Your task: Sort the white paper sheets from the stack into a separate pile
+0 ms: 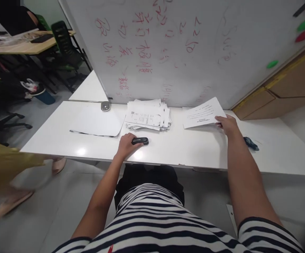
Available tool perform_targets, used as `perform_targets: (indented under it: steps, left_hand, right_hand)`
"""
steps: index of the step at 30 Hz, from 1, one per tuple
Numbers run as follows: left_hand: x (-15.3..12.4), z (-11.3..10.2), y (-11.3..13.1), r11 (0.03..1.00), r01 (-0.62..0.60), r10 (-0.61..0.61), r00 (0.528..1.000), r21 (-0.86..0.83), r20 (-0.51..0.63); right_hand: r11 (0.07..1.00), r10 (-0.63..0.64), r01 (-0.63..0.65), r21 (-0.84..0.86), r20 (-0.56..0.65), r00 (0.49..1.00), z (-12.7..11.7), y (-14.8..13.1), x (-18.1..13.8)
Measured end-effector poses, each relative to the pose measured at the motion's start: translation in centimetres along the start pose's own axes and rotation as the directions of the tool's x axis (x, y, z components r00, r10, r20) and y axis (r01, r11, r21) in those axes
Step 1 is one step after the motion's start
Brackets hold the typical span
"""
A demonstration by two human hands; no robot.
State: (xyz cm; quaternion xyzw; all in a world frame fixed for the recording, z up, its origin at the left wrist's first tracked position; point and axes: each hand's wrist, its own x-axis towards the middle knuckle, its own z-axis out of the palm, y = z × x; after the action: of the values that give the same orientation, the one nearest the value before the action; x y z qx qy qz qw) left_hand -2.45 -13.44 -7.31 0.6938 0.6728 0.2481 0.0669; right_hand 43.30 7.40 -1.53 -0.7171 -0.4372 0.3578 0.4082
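My left hand (126,144) rests on the white table (184,147) near its front edge, fingers closed round a small black stapler (140,141). My right hand (227,123) reaches to the far right and pinches the edge of a printed sheet of paper (203,113), whose far side lifts slightly off the table. Between the two hands, against the whiteboard, lies an untidy stack of printed papers (148,116).
A large blank sheet (97,121) lies at the left, a small round metal object (105,106) behind it. A dark blue object (251,143) sits right of my right arm. The whiteboard (179,45) stands behind. Another person's legs (12,175) pass at the left.
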Motion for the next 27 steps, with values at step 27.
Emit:
perform_targets:
  steps: [27]
  left_hand:
    - [0.0,0.3,-0.4,1.0,0.0,0.0,1.0,0.005,-0.009]
  right_hand:
    - [0.291,-0.721,0.907,-0.305,0.553,0.418,18.4,-1.8,-15.1]
